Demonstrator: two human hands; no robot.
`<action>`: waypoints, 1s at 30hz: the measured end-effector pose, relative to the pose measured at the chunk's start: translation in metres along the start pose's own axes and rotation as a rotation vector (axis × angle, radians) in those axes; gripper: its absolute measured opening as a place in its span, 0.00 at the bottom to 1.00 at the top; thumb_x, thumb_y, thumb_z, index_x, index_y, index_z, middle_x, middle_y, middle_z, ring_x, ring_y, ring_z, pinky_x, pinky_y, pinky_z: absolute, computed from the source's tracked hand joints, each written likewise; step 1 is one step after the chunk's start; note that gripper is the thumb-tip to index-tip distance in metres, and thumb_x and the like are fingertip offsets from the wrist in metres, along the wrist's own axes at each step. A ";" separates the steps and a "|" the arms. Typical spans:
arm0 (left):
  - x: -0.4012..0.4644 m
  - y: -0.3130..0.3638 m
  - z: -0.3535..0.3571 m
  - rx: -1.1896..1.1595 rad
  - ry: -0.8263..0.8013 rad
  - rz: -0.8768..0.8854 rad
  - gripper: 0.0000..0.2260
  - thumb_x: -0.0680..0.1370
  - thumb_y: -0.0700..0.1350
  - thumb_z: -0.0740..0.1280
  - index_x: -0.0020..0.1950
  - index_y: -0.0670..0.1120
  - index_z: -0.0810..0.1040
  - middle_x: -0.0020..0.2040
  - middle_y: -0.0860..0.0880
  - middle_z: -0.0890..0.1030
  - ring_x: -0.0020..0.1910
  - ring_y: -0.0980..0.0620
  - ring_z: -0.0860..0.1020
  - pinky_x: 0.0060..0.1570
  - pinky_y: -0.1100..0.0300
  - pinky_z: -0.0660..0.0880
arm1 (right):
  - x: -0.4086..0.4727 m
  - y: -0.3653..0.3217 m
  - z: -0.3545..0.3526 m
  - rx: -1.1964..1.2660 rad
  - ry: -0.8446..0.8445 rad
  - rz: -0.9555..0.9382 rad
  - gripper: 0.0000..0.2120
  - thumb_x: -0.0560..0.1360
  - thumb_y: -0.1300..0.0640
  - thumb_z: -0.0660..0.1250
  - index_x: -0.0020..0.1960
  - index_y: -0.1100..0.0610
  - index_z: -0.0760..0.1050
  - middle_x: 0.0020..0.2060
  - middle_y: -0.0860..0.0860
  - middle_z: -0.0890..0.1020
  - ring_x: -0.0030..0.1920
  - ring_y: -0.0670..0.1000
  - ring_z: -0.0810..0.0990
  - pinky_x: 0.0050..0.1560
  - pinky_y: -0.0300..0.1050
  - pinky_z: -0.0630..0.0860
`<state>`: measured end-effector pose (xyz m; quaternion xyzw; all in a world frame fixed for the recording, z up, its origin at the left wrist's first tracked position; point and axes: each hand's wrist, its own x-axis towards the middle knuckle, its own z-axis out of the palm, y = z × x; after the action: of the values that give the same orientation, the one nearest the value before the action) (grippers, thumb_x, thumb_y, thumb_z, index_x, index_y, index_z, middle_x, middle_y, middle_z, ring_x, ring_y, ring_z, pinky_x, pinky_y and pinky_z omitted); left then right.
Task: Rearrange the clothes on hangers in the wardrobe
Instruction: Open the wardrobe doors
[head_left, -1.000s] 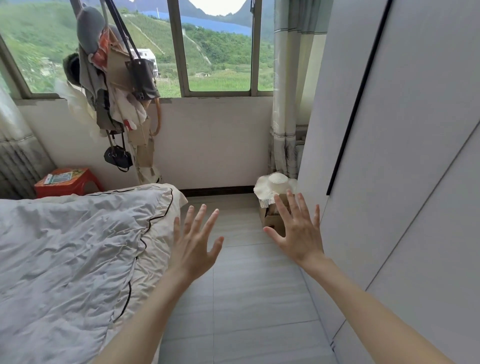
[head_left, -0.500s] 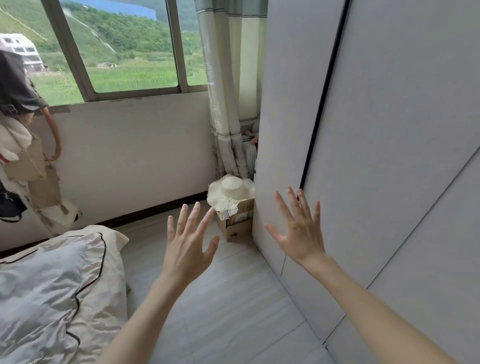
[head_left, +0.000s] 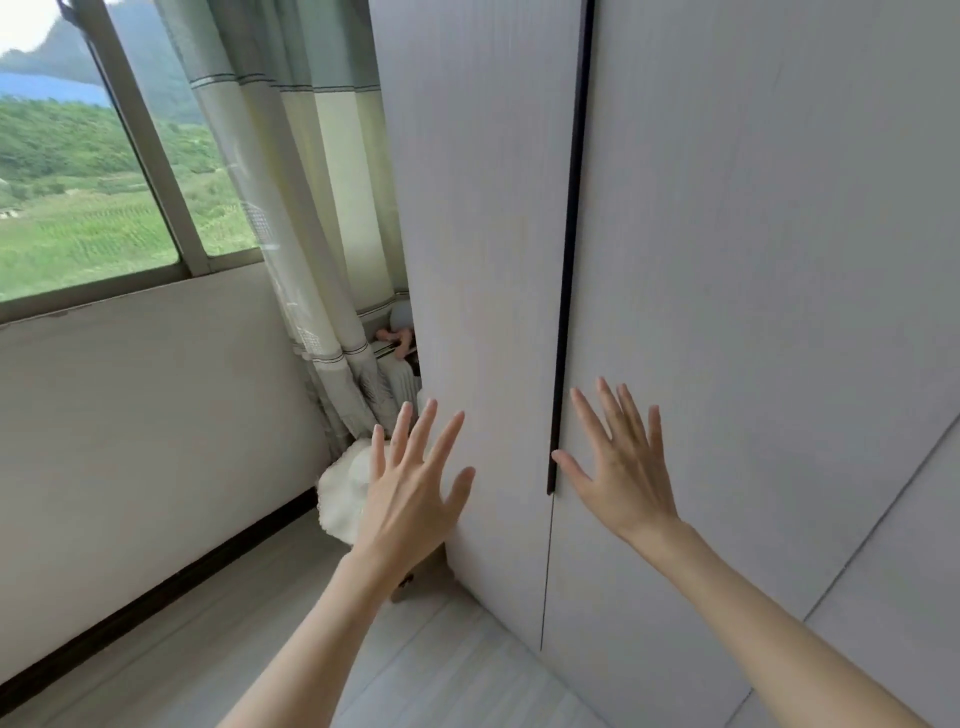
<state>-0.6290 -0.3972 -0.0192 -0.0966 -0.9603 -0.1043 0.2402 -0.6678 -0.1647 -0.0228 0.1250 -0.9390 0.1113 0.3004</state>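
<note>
Reaching with both hands spread toward the closed wardrobe (head_left: 727, 260).

Its doors are flat, pale grey panels with a faint vertical grain and a matte finish, split by a thin seam; a long, narrow black handle strip (head_left: 571, 234) runs down that seam and ends just beside the right thumb. The left hand (head_left: 410, 499) is raised, fingers straight and fanned apart, holding nothing, in front of the left door near its outer edge. The right hand (head_left: 623, 473) is likewise splayed and empty over the right door, just right of the strip; whether either palm touches the panel cannot be told. No clothes or hangers show. Left of the wardrobe hangs a pleated, banded curtain (head_left: 311, 208), with a frilled white hat (head_left: 343, 493) low behind the left hand.
</note>
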 end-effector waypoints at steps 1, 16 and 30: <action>0.017 -0.002 0.004 -0.014 0.007 0.029 0.26 0.77 0.59 0.51 0.74 0.53 0.58 0.75 0.46 0.58 0.75 0.45 0.50 0.70 0.44 0.46 | 0.010 0.003 0.002 -0.006 0.010 0.012 0.31 0.74 0.39 0.51 0.73 0.52 0.57 0.72 0.58 0.64 0.72 0.57 0.58 0.71 0.61 0.49; 0.264 0.005 0.033 -0.396 0.114 0.431 0.25 0.78 0.54 0.51 0.74 0.46 0.61 0.71 0.43 0.67 0.71 0.42 0.63 0.69 0.46 0.59 | 0.193 0.026 -0.020 -0.412 0.394 0.112 0.27 0.75 0.47 0.53 0.73 0.53 0.59 0.72 0.59 0.63 0.73 0.59 0.56 0.69 0.65 0.52; 0.308 0.064 0.020 -1.033 0.006 0.335 0.21 0.80 0.36 0.56 0.73 0.42 0.59 0.56 0.49 0.65 0.51 0.54 0.69 0.54 0.63 0.70 | 0.222 0.056 -0.014 -0.767 0.417 0.165 0.29 0.75 0.44 0.58 0.74 0.49 0.58 0.74 0.58 0.57 0.74 0.59 0.53 0.71 0.65 0.46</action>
<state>-0.8895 -0.2894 0.1217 -0.3537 -0.7548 -0.5231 0.1773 -0.8518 -0.1454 0.1125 -0.0960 -0.8386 -0.1985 0.4982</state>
